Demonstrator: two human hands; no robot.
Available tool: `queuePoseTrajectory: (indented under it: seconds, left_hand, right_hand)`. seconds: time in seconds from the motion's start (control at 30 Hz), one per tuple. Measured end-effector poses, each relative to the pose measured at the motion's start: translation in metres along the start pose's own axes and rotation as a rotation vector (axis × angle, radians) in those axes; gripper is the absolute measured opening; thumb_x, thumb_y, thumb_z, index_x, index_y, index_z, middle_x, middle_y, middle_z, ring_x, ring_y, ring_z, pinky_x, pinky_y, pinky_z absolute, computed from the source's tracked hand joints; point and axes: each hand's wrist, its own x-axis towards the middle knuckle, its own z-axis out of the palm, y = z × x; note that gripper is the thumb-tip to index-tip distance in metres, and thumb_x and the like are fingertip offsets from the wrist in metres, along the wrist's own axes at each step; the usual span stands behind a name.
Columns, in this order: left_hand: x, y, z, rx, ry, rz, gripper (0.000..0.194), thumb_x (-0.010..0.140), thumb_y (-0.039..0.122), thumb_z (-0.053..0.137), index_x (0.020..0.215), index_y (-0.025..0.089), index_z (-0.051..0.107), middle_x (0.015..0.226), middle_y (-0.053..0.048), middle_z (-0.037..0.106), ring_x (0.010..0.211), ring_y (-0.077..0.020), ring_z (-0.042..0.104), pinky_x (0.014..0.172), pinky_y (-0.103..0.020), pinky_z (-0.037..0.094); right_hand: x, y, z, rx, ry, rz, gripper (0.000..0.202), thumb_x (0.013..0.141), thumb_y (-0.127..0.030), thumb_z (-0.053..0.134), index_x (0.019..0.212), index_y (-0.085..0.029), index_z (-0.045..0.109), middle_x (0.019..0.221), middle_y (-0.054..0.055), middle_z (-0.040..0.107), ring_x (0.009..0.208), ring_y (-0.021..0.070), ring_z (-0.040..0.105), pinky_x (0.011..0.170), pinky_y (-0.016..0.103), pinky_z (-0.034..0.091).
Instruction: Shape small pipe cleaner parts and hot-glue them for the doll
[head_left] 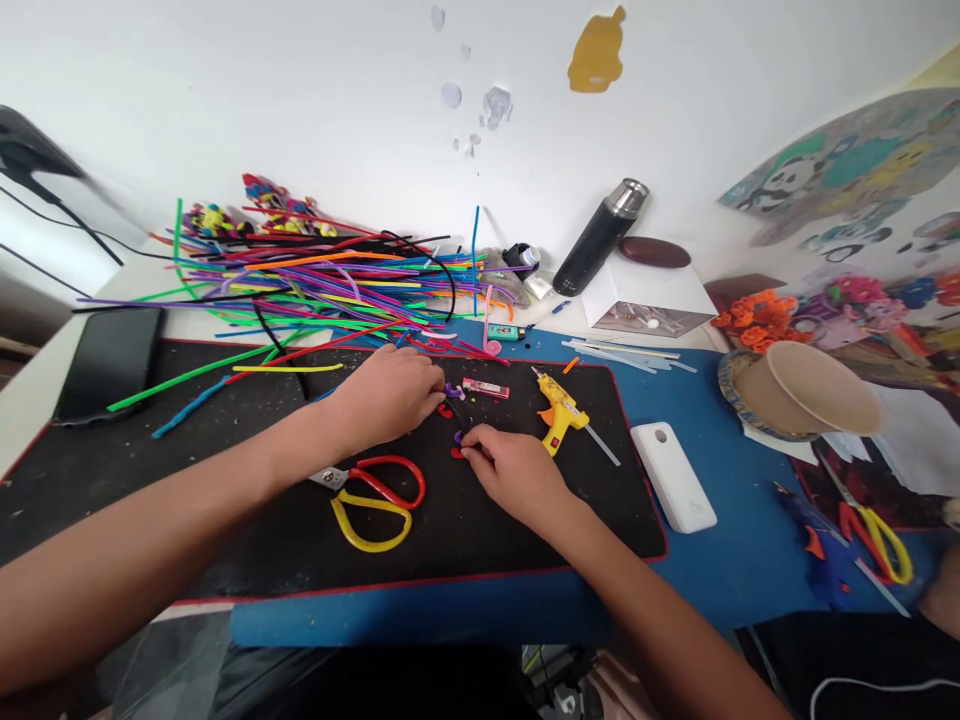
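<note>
My left hand (394, 395) is closed, its fingertips pinched beside a small purple curl of pipe cleaner (454, 392). My right hand (517, 475) pinches at a second purple curl (458, 438) just below. A thin dark strand seems to run between the two, hard to make out against the black mat (525, 540). Small red curled bits (445, 411) lie right by the fingertips. Red-and-yellow-handled scissors (382, 500) rest below my left wrist, blades partly hidden by the forearm. A yellow glue gun (559, 410) with a glue stick in it lies right of my right hand.
Many coloured pipe cleaners (322, 285) are heaped at the back. A phone (109, 365) lies left, a white power bank (673, 477) right. Further off stand a black flask (600, 238), a paper bowl (821, 390) and a blue glue gun (817, 550). Another person's hand (941, 590) shows at the right edge.
</note>
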Motion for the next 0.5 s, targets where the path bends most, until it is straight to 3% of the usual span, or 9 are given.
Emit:
queuePoseTrajectory:
  seconds: [0.2,0.5]
  left_hand:
    - [-0.024,0.006,-0.003,-0.101,0.036,-0.001,0.017,0.106,0.032,0.065,0.103,0.021,0.078,0.1,-0.007,0.082,0.098,-0.03,0.073,0.089,-0.042,0.048]
    - [-0.059,0.038,0.017,-0.217,0.043,0.075,0.01,0.104,0.026,0.068,0.103,0.02,0.077,0.096,-0.006,0.079,0.092,-0.0267,0.068,0.088,-0.042,0.048]
  right_hand:
    - [-0.003,0.0,0.001,-0.042,-0.01,-0.015,0.014,0.109,-0.026,0.067,0.119,-0.025,0.076,0.106,0.001,0.087,0.094,0.0242,0.082,0.074,0.031,0.046]
    - [-0.002,-0.005,0.004,-0.13,-0.033,-0.013,0.015,0.11,-0.03,0.065,0.121,-0.024,0.073,0.111,0.003,0.086,0.097,0.0259,0.082,0.073,0.032,0.046]
